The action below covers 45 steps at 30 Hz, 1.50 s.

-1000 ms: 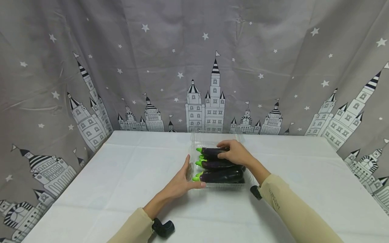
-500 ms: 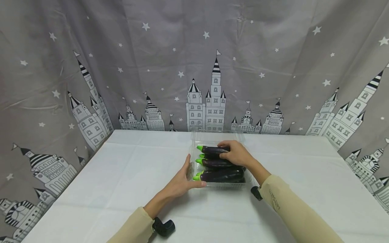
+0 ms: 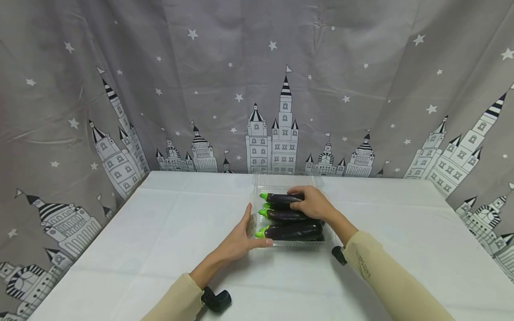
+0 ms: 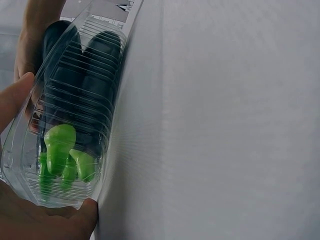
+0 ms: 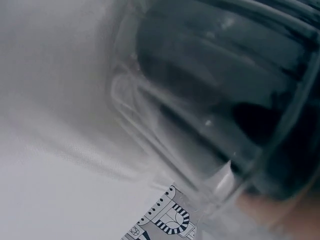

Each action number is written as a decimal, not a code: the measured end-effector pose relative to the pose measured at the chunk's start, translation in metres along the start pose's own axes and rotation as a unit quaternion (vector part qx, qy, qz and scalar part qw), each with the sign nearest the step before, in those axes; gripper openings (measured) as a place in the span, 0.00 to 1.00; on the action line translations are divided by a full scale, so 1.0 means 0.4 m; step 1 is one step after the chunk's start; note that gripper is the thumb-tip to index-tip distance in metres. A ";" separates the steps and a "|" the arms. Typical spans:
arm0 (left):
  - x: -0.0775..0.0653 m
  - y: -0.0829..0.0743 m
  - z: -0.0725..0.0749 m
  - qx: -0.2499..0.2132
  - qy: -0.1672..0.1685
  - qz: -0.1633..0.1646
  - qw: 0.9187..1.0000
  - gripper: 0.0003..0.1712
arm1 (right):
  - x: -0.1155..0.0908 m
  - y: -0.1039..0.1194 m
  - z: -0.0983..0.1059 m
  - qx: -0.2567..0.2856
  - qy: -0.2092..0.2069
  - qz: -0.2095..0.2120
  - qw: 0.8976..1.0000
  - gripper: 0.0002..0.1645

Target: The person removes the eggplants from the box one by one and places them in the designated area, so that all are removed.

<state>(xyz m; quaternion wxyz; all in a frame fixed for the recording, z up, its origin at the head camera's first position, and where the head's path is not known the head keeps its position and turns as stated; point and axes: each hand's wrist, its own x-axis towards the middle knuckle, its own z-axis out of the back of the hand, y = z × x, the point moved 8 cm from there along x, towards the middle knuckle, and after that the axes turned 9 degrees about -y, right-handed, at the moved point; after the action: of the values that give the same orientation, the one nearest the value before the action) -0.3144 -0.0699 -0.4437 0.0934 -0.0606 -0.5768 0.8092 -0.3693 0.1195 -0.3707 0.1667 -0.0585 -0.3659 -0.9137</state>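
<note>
A clear plastic clamshell container (image 3: 289, 244) sits on the white table with its lid (image 3: 277, 179) tipped back. Inside lie several dark purple eggplants with bright green stems, the nearest eggplant (image 3: 295, 232) along the front wall. My left hand (image 3: 237, 243) holds the container's left end, thumb along the front wall and fingers at the left side. In the left wrist view, green stems (image 4: 61, 147) show through the ribbed wall. My right hand (image 3: 315, 204) grips the rearmost eggplant (image 3: 279, 199) from above, at its right part. The right wrist view is blurred, with dark eggplants behind clear plastic.
The white table (image 3: 168, 232) runs back to a grey curtain (image 3: 217, 80) printed with castles and stars. Black wrist devices (image 3: 217, 300) hang at both cuffs, low over the tabletop.
The rearmost eggplant shifts very slightly within the first half second, together with a small movement of the head view. Both hands otherwise stay where they are.
</note>
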 end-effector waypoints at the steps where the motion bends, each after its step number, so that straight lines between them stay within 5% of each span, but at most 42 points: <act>1: 0.000 0.000 0.000 0.000 0.000 0.001 1.000 0.72 | 0.000 -0.001 -0.001 0.001 0.001 0.000 1.000 0.23; 22: -0.001 -0.003 0.002 -0.006 0.000 0.002 1.000 0.71 | 0.002 -0.001 0.004 0.011 0.001 -0.001 1.000 0.23; 45: 0.002 0.002 -0.002 0.004 -0.002 -0.003 1.000 0.71 | -0.011 -0.015 0.073 0.001 -0.061 0.003 0.998 0.24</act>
<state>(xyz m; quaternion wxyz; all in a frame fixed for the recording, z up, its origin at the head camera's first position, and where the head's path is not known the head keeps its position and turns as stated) -0.3149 -0.0694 -0.4445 0.0951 -0.0573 -0.5738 0.8114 -0.3677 0.1447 -0.3544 0.1467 -0.1150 -0.3757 -0.9078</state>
